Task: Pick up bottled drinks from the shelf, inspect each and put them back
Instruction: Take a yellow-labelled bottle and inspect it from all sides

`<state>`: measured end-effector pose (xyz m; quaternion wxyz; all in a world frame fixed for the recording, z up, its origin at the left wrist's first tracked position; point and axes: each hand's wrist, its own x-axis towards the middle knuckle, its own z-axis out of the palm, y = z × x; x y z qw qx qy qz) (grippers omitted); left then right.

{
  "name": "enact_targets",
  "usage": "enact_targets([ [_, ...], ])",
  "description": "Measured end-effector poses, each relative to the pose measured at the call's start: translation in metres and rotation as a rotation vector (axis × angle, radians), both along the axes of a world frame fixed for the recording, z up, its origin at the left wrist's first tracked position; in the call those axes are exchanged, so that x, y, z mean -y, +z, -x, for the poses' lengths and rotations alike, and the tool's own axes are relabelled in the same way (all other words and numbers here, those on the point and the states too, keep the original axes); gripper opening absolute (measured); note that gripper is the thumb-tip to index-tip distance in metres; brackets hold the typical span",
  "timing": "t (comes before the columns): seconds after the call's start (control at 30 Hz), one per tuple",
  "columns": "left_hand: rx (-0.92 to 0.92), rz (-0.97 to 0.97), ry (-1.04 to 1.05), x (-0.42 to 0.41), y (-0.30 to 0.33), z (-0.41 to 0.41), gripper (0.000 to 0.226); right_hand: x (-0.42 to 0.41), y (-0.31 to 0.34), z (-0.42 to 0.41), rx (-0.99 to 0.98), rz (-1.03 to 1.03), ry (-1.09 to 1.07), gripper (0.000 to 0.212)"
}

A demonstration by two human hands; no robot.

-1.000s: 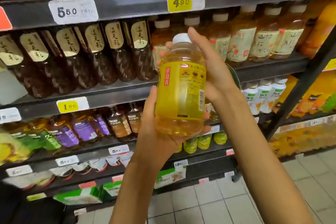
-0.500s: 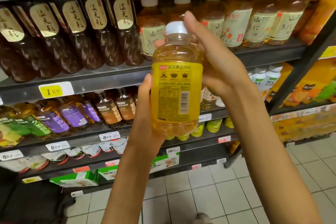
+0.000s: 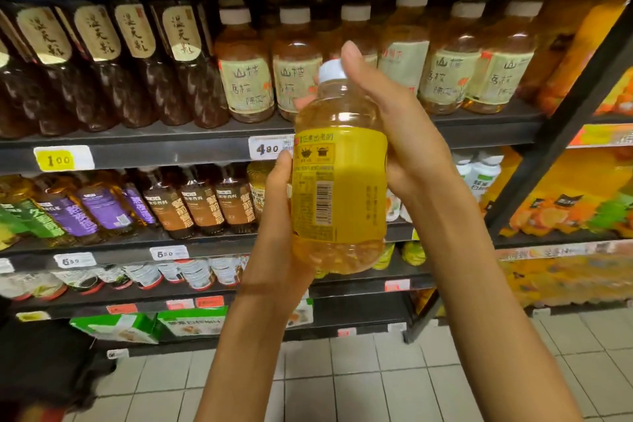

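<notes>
I hold a small bottle [image 3: 339,181] of pale yellow drink upright in front of the shelf [image 3: 191,144]. It has a white cap and a yellow label, with the barcode side facing me. My left hand [image 3: 279,233] cups its lower left side and base from below. My right hand [image 3: 400,134] wraps the upper right side, with the thumb up beside the cap. Rows of amber bottles [image 3: 448,75] with cream labels stand on the shelf behind.
Dark brown bottles [image 3: 137,72] fill the left of the same shelf. Below are purple and brown labelled bottles [image 3: 202,202], then packets and green boxes [image 3: 191,322]. A slanted black shelf post [image 3: 561,134] and orange juice cartons [image 3: 582,202] stand on the right. Tiled floor [image 3: 376,387] lies below.
The bottle has turned in my hands, bringing the barcode further toward the middle of the label. The view has shifted, so the shelves sit further right and a little lower in frame.
</notes>
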<state>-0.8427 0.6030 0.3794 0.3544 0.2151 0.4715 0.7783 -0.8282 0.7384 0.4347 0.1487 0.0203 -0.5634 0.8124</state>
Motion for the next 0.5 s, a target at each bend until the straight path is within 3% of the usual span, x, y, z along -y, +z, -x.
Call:
enact_targets([
  [0.13, 0.004, -0.006, -0.042, -0.006, 0.000, -0.013, 0.066, -0.010, 0.002, -0.012, 0.065, -0.096, -0.035, 0.038],
  [0.27, 0.076, -0.030, -0.128, -0.006, 0.004, -0.016, 0.070, -0.013, 0.005, -0.019, 0.070, 0.095, 0.066, 0.055],
  [0.37, 0.150, -0.052, -0.239, -0.006, 0.004, -0.017, 0.074, -0.008, 0.003, -0.018, 0.039, 0.269, 0.133, 0.045],
  [0.5, 0.163, -0.060, -0.307, -0.006, 0.001, -0.010, 0.072, -0.007, 0.000, -0.015, 0.014, 0.319, 0.075, 0.038],
])
